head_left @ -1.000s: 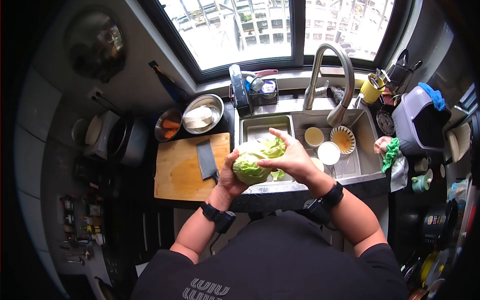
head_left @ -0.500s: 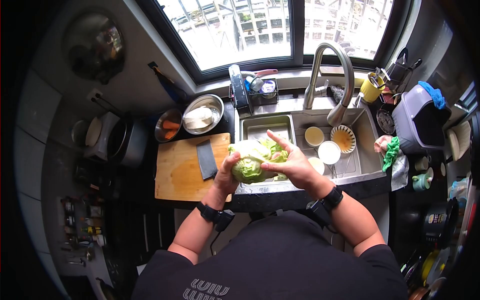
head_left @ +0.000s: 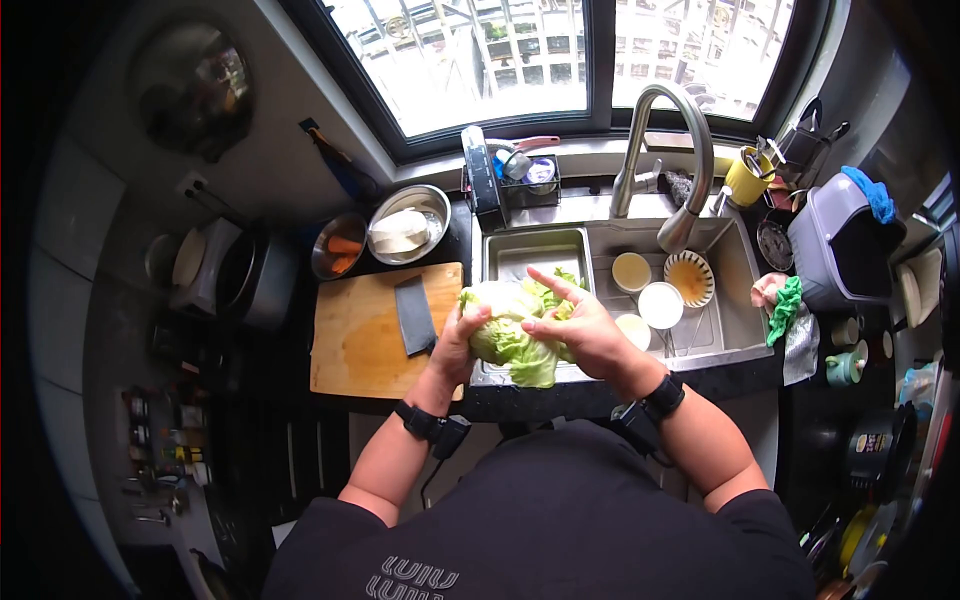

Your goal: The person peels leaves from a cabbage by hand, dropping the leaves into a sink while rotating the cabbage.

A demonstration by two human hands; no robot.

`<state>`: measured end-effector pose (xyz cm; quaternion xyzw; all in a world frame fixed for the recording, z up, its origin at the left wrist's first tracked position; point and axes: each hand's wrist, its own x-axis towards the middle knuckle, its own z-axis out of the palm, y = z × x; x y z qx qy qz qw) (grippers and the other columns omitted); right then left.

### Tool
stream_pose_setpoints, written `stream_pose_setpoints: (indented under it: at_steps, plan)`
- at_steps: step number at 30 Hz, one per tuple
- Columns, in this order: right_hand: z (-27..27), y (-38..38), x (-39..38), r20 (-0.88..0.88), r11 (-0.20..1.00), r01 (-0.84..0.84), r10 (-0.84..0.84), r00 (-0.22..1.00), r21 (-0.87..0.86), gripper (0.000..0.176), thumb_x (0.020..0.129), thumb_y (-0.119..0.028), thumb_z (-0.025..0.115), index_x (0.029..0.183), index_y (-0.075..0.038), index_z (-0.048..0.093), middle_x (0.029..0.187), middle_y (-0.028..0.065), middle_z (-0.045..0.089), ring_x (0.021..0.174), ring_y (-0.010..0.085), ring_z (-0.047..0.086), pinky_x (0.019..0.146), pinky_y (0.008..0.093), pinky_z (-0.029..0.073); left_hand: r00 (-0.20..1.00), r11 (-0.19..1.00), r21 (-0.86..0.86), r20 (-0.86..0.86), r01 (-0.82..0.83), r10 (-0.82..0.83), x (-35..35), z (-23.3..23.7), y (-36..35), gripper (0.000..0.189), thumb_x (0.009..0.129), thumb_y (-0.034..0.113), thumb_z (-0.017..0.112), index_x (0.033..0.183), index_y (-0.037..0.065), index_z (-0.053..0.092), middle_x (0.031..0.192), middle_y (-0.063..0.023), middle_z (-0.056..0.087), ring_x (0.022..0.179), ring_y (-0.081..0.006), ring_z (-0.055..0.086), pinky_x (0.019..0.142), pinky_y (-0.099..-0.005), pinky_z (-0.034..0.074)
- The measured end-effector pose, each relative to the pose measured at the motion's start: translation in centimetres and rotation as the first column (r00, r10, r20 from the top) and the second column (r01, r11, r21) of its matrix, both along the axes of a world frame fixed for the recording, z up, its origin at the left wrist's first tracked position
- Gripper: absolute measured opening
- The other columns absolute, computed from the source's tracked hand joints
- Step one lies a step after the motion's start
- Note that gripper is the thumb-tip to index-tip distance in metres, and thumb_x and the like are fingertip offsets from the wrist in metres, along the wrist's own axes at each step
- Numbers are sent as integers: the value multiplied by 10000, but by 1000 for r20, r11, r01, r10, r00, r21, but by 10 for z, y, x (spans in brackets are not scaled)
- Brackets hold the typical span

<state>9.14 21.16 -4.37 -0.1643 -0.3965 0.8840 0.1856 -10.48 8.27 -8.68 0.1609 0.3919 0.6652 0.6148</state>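
Note:
A pale green head of lettuce (head_left: 500, 325) is held up over the near edge of the sink's left basin. My left hand (head_left: 457, 345) grips it from the left side, thumb along the top. On the right, my right hand (head_left: 590, 335) is closed on a leaf with its thumb pressed in, while the index finger stretches out over it. A loosened leaf (head_left: 535, 365) hangs down toward me between the hands. More leaf pieces show behind my right fingers, partly hidden. The small left basin (head_left: 535, 245) lies just beyond the lettuce.
Left of the sink, a cleaver (head_left: 414, 315) rests on a wooden cutting board (head_left: 350, 340). Behind it stand a bowl of carrot pieces (head_left: 340, 265) and a metal bowl (head_left: 430, 200) holding something white. Several bowls sit in the right basin (head_left: 715, 325) below the tall faucet (head_left: 628, 170).
A lettuce leaf has come loose and now hangs down toward me between my hands. Both hands stay in nearly the same place, and the view has shifted slightly.

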Motion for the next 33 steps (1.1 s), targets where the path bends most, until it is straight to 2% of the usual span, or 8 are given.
stream_pose_setpoints:
  at_steps: [2,7,13,15,19,23,27,33]
  plan:
    - [28,-4,0,21,995,52,-50,999,-89,825,912,72,773,1626,-47,376,1053,44,709,907,97,686,849,249,587,941,996,11,-329,-85,84,-7,-10,2,601,929,242,771,1416,-10,526,1276,-136,683,1142,-217,690,1015,-372,560]
    - [40,32,19,1,979,153,-155,988,134,590,916,-10,810,1465,-36,595,868,-45,640,783,36,630,726,201,529,847,971,2,-488,-241,211,-19,-23,-10,594,907,208,778,1405,-4,532,1264,-132,684,1116,-215,698,966,-374,582]
    - [-16,57,12,224,960,169,-219,950,225,542,927,-84,826,1417,-15,605,1072,59,716,913,96,688,816,245,574,989,988,-122,100,-97,110,-21,-6,-24,698,955,544,637,1498,124,512,1366,-125,662,1211,-303,686,948,-554,614]
    - [-61,61,0,395,719,74,-462,794,691,862,858,-293,893,1520,38,451,1256,206,699,1147,273,693,1011,379,559,983,989,-129,158,-69,89,-22,-7,-24,777,938,653,596,1521,147,504,1397,-133,640,1237,-373,660,912,-624,606]
    - [-82,49,2,405,483,-102,-579,707,869,809,895,-359,837,1500,34,469,1343,313,630,1295,377,626,1076,428,515,921,999,-37,389,4,10,-16,10,-26,886,915,730,586,1551,124,472,1434,-208,588,1229,-522,616,882,-630,613]
    - [-4,19,-4,416,537,-160,-400,817,828,638,934,-372,793,1433,-30,588,1390,275,624,1306,380,612,1099,448,490,871,996,-25,488,81,-59,-10,19,-30,889,920,748,561,1552,131,468,1415,-277,574,1237,-517,615,892,-643,613]
    - [22,6,-16,14,177,23,-203,979,984,656,927,-392,800,1474,-105,576,1433,254,606,1290,426,615,1088,475,500,884,987,59,440,147,-158,-5,26,-27,826,952,712,545,1538,133,481,1427,-240,585,1229,-456,646,902,-646,611]
    - [42,5,-9,36,54,-37,29,999,998,633,903,-333,828,1480,-205,603,1421,211,621,1219,422,660,1020,455,557,958,976,-105,237,191,-162,3,37,-25,832,981,728,507,1565,140,437,1456,-209,585,1217,-408,670,882,-655,617]
